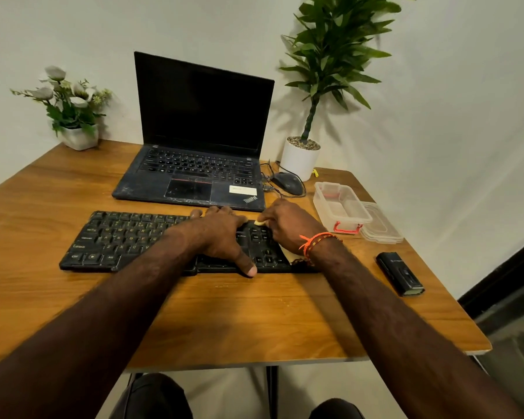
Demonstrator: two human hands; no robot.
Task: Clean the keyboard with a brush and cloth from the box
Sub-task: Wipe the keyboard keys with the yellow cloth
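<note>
Yellow cloth (260,222), mostly hidden, pinched by right hand (288,226); left hand (221,237) flat on keyboard (118,237).

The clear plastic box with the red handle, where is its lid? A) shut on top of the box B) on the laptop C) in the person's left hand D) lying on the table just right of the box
D: the clear plastic box with the red handle stands open, and its clear flat lid lies on the wooden table against the box's right side.
</note>
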